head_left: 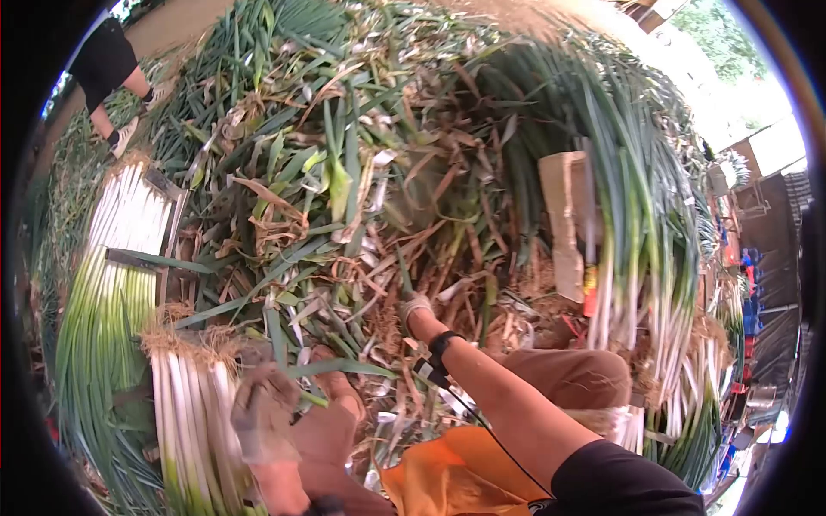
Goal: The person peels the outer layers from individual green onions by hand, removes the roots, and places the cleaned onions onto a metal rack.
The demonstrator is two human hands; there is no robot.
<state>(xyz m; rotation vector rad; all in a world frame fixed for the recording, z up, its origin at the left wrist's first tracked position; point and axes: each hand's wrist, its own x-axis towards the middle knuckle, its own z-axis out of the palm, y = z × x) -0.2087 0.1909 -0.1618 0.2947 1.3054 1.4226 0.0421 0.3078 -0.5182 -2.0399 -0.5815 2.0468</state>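
My left hand (265, 413), in a dirty glove and blurred by motion, is beside the root ends of a bundle of green onions (191, 404) at the lower left. Its fingers are smeared. My right hand (416, 311), also gloved, reaches forward over the leaf litter at the centre, its fingers closed around what looks like a green leaf (404, 273). Below my left hand's side, a long green leaf (344, 368) lies across my leg. Another bundle with white stalks (129, 211) rests farther up on the left.
Discarded leaves (344, 129) are heaped in front of me. Long green onions (641, 232) hang over at the right beside a torn cardboard piece (564, 224). Another person's legs (112, 95) stand at the upper left. My bent knee (568, 378) is at the lower right.
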